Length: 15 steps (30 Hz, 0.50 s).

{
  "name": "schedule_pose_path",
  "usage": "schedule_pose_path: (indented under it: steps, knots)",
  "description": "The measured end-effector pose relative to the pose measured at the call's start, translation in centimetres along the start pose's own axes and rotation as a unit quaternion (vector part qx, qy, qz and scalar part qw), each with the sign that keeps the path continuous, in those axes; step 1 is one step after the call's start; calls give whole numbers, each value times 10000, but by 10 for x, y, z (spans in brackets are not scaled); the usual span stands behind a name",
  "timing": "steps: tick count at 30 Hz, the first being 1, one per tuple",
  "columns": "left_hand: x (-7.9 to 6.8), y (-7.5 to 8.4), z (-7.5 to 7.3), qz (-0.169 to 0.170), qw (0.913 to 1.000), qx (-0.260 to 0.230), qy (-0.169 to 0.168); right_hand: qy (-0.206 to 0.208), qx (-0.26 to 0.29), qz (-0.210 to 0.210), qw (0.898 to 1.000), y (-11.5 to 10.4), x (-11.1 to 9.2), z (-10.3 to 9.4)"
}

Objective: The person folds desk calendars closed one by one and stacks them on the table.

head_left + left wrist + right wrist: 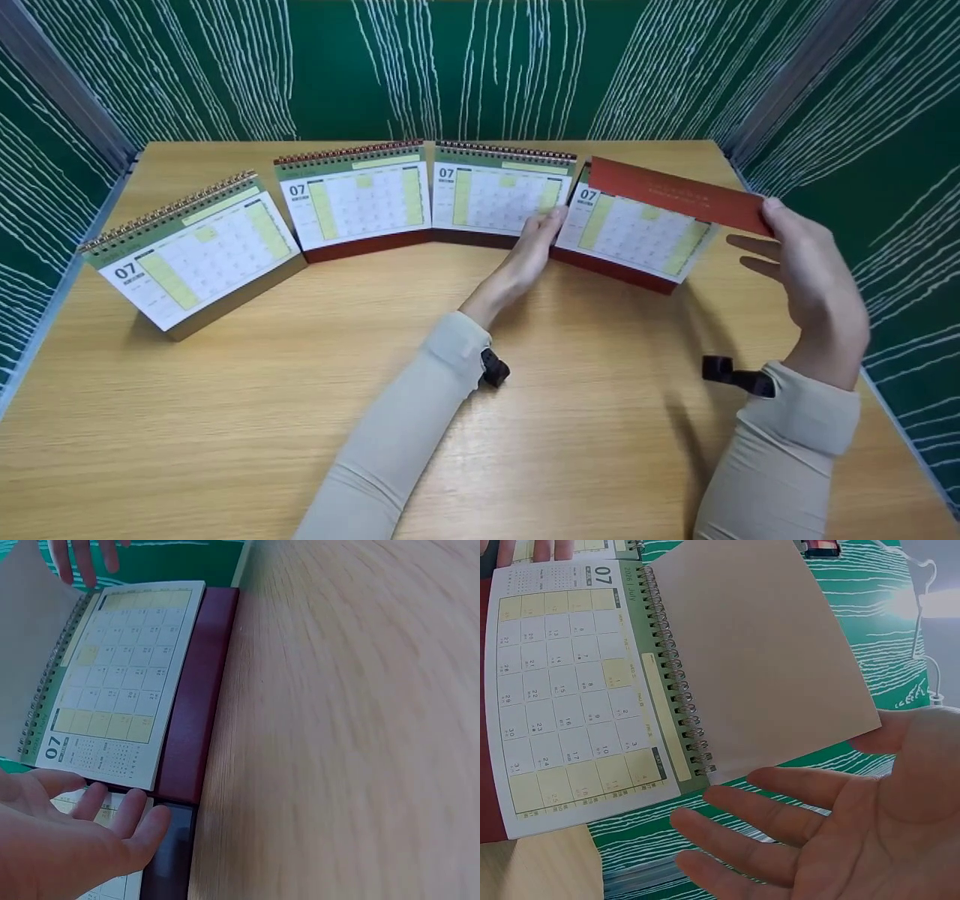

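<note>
At the right end of the row stands a desk calendar point(637, 232) with a red base, its page marked 07. My right hand point(821, 277) holds the far corner of its red cover point(679, 195), thumb on top, the other fingers spread below. In the right wrist view, the cover's pale inner side point(761, 652) faces the camera, hinged on the spiral rings point(675, 682). My left hand point(529, 251) touches this calendar's left edge with extended fingers, in front of the neighbouring dark-based calendar point(495, 191). The left wrist view shows its fingertips point(154, 829) beside the red base.
Two more calendars stand to the left: one with a red base point(360, 202) and one with a gold-brown base point(199, 255). All stand along the back of a wooden table point(570, 450). Green walls point(360, 67) with white streaks enclose the back and sides.
</note>
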<state>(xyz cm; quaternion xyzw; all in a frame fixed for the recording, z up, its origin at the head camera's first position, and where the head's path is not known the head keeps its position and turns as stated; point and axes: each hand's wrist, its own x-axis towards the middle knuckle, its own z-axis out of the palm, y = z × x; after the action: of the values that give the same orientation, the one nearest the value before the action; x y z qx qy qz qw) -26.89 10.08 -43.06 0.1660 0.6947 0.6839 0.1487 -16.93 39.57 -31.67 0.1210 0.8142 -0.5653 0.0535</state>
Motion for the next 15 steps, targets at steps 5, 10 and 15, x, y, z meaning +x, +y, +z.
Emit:
schedule_pose_path:
  steps: [5, 10, 15]
  knots:
    - [3, 0, 0, 215, 9997, -109, -80, -32, -323, 47, 9995, 0, 1, 1]
    - [3, -1, 0, 177, 9997, -116, -97, -178, -456, 58, 9988, 1, 2, 1]
    - [2, -1, 0, 3, 10000, -82, -28, -319, -658, 73, 9973, 3, 3, 2]
